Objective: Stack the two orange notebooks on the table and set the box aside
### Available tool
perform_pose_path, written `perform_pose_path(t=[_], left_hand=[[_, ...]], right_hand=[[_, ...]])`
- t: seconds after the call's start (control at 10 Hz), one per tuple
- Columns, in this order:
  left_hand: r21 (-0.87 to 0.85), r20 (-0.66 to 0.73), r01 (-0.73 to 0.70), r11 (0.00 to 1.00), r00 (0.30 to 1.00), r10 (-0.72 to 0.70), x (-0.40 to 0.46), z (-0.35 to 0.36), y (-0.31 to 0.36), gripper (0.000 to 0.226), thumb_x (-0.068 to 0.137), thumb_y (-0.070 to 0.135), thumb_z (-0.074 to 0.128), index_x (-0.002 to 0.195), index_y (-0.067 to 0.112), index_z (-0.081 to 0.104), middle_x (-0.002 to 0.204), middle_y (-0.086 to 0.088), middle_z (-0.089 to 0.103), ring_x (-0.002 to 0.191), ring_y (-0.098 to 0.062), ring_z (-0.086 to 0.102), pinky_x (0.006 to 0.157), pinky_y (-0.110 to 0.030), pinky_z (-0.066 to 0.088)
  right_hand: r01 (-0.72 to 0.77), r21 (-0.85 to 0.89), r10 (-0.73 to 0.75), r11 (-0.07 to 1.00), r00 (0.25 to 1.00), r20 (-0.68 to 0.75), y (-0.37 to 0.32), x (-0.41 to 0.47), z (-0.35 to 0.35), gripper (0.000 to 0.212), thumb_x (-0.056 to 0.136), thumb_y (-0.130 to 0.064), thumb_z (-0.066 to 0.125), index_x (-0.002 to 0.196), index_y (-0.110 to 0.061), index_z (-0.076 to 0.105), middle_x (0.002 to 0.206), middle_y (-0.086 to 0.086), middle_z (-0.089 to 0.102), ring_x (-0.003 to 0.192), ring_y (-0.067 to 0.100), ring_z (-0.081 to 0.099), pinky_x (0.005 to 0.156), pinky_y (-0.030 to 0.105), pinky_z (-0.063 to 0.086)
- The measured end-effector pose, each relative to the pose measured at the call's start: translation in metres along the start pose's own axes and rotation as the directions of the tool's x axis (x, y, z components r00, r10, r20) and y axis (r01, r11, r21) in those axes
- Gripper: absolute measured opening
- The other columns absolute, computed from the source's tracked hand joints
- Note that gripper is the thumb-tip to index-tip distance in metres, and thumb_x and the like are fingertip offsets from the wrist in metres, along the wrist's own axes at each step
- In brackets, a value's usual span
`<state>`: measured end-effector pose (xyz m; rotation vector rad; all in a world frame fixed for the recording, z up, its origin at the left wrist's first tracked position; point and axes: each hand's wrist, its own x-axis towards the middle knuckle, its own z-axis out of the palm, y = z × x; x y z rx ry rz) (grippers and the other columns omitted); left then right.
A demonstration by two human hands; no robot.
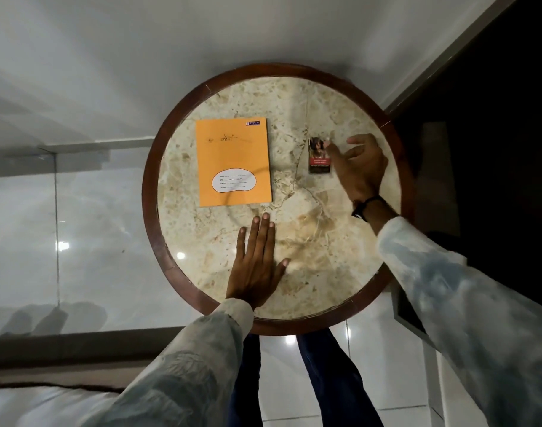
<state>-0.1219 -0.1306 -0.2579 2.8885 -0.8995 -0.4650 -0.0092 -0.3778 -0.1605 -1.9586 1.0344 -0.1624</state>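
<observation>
Marbled surface [294, 257] carried the box [319, 155], long axis running away, just left of the right hand [360, 167], whose spread fingers touched it ungripped. The left hand [257, 263] lay flat, farther off.

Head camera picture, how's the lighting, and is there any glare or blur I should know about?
In the head view the light is dim and warm; small bright lamp reflections sit on the table and on the glossy floor. The wide lens bends the walls and edges. The orange notebook is sharp, but the print on the small box is too blurred to read, and the right hand looks slightly smeared.
</observation>
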Motion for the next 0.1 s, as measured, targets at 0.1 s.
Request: perform_pose_path(t=[0.1], left_hand=[[0.009, -0.059, -0.028, 1.0, 0.998, 0.028, 0.01, -0.0545, -0.0043, 0.079, 0.107, 0.058, 0.024, 0.165, 0.008, 0.005, 0.176, -0.014, 0.005, 0.164, -0.03, 0.006, 0.132, -0.054, 0.017]], right_hand=[[-0.028, 0.438, -0.057, 0.898, 0.982, 0.18, -0.0605, -0.0103, -0.0687, 0.026, 0.076, -0.031, 0.086, 0.092, -0.019, 0.07, 0.079, -0.002, 0.074, 0.065, 0.009, 0.069, 0.056, 0.03, 0.055]])
